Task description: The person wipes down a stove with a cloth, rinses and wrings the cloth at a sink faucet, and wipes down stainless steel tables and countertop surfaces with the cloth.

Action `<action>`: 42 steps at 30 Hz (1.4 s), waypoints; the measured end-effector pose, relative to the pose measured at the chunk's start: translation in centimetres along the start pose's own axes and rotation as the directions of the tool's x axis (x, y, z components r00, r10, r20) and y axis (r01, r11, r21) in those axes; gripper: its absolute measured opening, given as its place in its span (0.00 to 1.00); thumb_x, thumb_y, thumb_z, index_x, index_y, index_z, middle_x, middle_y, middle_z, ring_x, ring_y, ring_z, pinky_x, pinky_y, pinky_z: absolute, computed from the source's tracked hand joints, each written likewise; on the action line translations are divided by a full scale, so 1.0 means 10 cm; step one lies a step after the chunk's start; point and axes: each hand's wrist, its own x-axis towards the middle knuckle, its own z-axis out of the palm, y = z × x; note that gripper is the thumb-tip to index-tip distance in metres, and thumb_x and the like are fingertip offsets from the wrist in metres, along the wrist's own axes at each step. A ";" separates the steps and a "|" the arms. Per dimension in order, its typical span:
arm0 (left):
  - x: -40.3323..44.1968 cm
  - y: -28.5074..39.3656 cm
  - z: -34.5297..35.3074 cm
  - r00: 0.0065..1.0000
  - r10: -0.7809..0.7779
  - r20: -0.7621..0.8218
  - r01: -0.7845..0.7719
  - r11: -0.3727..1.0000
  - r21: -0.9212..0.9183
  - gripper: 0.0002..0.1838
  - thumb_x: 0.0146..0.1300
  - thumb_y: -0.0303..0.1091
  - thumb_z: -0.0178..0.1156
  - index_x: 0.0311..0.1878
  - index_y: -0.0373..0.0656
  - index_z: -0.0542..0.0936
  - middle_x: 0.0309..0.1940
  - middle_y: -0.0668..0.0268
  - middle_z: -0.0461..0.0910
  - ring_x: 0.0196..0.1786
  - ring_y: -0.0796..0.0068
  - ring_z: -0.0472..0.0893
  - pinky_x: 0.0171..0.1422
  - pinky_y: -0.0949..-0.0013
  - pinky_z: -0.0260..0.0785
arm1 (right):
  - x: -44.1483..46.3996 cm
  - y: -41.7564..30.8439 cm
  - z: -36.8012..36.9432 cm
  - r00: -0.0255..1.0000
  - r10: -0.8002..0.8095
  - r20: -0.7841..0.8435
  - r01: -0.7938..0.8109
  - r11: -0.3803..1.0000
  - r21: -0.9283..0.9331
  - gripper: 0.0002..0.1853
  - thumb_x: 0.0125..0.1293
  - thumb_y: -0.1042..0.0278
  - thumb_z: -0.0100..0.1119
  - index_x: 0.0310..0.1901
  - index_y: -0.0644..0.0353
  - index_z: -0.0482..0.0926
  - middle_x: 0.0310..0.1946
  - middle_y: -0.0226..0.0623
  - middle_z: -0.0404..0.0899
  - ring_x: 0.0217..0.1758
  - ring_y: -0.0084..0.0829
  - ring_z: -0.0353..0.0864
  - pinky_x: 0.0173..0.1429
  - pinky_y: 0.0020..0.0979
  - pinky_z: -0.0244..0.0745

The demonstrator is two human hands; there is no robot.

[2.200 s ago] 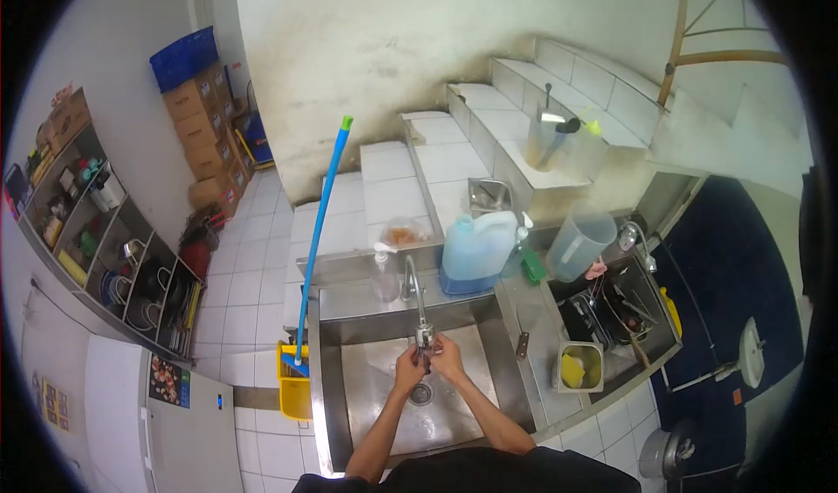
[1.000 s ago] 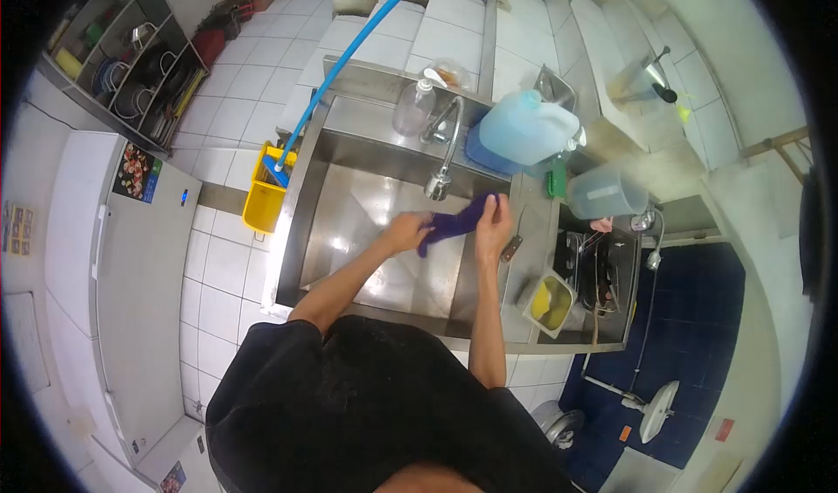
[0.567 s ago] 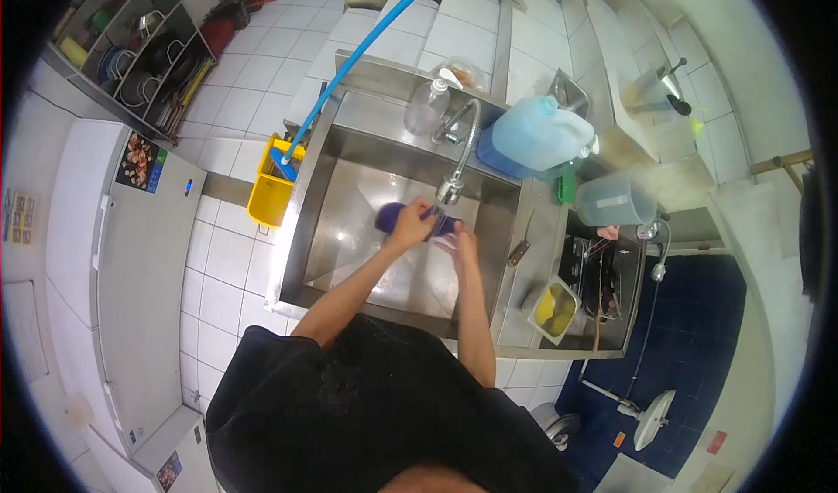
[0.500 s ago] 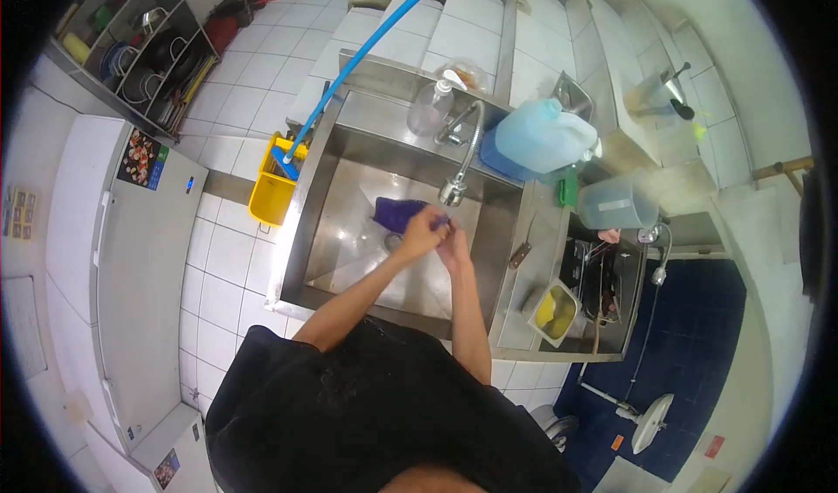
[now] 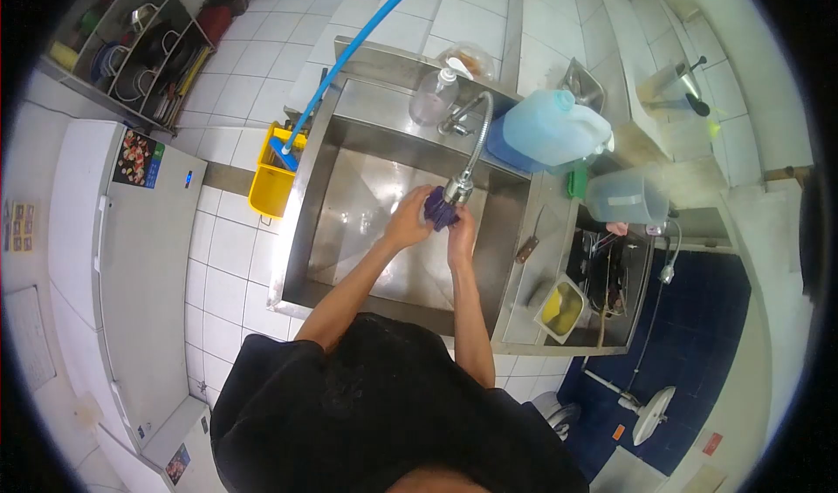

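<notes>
A dark purple cloth (image 5: 440,212) is bunched up beneath the metal faucet head (image 5: 457,189), over the steel sink (image 5: 371,183). My left hand (image 5: 408,220) grips the cloth from its left side. On the other side, my right hand (image 5: 461,233) has its fingers closed round the cloth's right edge. The faucet head partly covers the cloth, and I cannot make out whether water is running.
Behind the sink stand a clear pump bottle (image 5: 433,98) and a big jug of blue liquid (image 5: 554,133). A knife (image 5: 527,249) and a metal pan with yellow contents (image 5: 560,308) lie at the right. A yellow mop bucket (image 5: 271,192) is left of the sink.
The cloth, which hung spread out to the left, is now gathered into a bunch between both hands under the faucet. My hands have moved slightly apart and up.
</notes>
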 end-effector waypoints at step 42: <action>-0.12 -0.12 0.42 0.989 -0.145 -0.039 0.146 0.988 0.047 0.15 0.67 0.34 0.53 0.27 0.36 0.80 0.17 0.51 0.76 0.18 0.58 0.77 0.25 0.58 0.66 | 0.37 1.33 -0.30 0.990 0.133 -0.056 -0.133 0.991 0.010 0.11 0.63 0.63 0.54 0.25 0.57 0.77 0.21 0.25 0.72 0.22 0.20 0.69 0.24 0.31 0.64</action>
